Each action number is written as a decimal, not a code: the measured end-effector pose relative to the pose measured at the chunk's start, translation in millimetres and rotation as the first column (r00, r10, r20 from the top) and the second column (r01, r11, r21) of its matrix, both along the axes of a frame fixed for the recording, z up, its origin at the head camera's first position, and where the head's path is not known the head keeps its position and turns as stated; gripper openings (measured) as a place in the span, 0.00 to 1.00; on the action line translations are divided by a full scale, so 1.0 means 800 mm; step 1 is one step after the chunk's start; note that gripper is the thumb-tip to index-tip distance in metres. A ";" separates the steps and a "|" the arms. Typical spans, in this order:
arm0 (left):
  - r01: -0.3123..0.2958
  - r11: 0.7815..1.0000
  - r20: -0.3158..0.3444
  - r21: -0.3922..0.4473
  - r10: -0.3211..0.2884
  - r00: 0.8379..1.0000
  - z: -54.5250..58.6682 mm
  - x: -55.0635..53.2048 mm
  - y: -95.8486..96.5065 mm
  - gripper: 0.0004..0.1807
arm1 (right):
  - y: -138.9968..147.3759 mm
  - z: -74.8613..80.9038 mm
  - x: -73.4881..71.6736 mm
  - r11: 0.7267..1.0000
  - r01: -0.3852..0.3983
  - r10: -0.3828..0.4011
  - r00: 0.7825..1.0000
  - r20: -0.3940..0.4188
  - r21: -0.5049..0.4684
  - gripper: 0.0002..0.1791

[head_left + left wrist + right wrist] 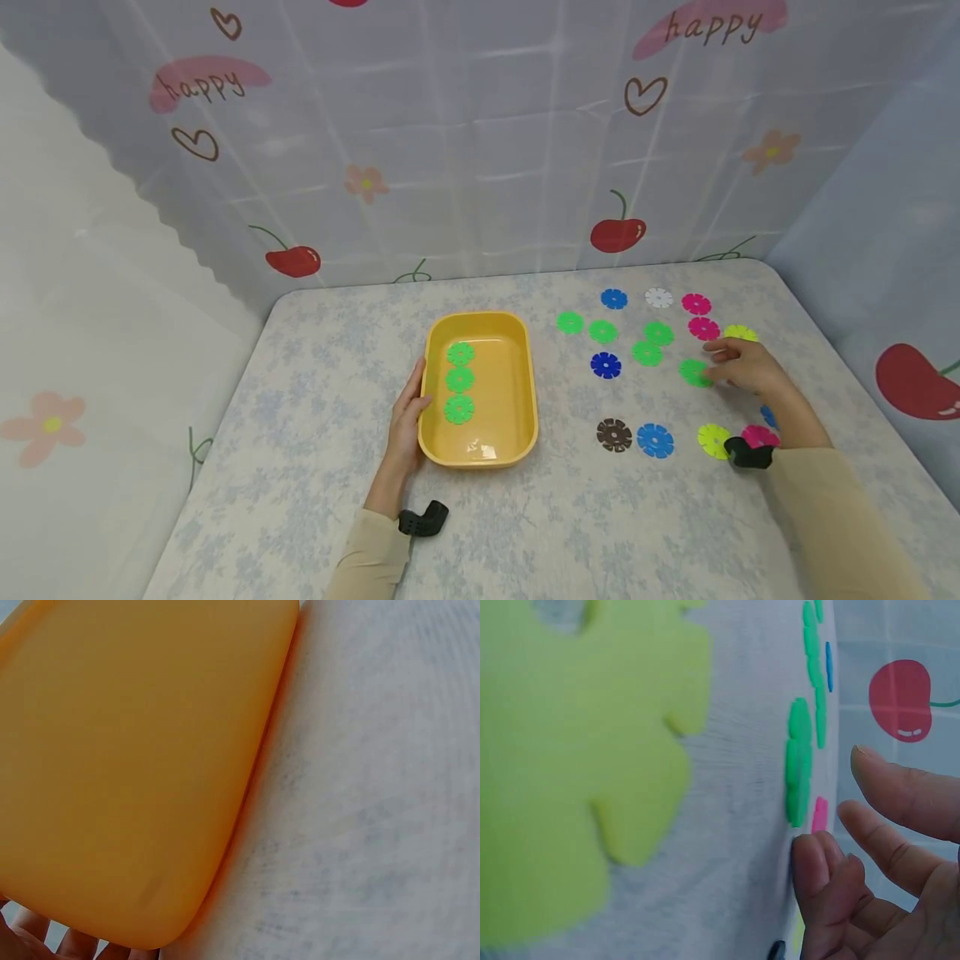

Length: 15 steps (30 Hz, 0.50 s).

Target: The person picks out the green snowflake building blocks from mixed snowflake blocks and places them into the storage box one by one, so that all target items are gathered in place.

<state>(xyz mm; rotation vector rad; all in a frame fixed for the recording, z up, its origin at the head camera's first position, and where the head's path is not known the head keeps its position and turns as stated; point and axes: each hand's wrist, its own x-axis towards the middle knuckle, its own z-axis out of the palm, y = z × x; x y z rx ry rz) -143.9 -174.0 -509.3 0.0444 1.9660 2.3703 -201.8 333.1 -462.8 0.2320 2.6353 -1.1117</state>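
My left hand [405,421] grips the left side of a yellow plastic tray [534,400], thumb at the rim. Three green notched snowflake discs [460,379] lie in a column inside it. In the left wrist view the tray's outer wall [142,772] fills much of the picture, with fingers at its lower edge. On the right, my right hand [750,367] reaches down to a green snowflake disc [693,372] on the table, fingertips at its right edge. The right wrist view has this green disc [799,765] just beyond the fingertips, thumb raised apart, nothing pinched.
Loose discs surround the right hand: pink [703,328], white [658,297], dark blue [606,365], brown [614,435], light blue [656,440] and yellow [713,441]. More green discs [647,353] lie toward the tray. A printed curtain [480,167] hangs behind the table.
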 end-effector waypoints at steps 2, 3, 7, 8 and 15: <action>-0.002 1.000 0.002 0.000 0.002 1.000 0.000 0.000 0.000 0.33 | -0.001 -0.003 -0.002 1.000 0.002 -0.002 1.000 0.017 -0.005 0.35; -0.003 1.000 0.001 -0.001 0.003 1.000 0.000 0.000 0.000 0.33 | -0.001 -0.004 -0.002 1.000 0.000 0.000 1.000 0.020 -0.003 0.36; -0.004 1.000 -0.001 -0.002 0.004 1.000 0.000 0.000 0.000 0.33 | -0.003 -0.008 -0.002 1.000 0.009 -0.009 1.000 0.022 -0.011 0.36; -0.002 1.000 -0.001 -0.002 0.002 1.000 0.000 0.000 0.000 0.33 | -0.003 -0.008 -0.002 1.000 0.010 -0.010 1.000 0.020 -0.012 0.36; -0.004 1.000 0.001 0.002 0.004 1.000 0.000 0.001 0.000 0.33 | -0.004 -0.013 0.001 1.000 0.001 -0.001 1.000 0.000 -0.013 0.35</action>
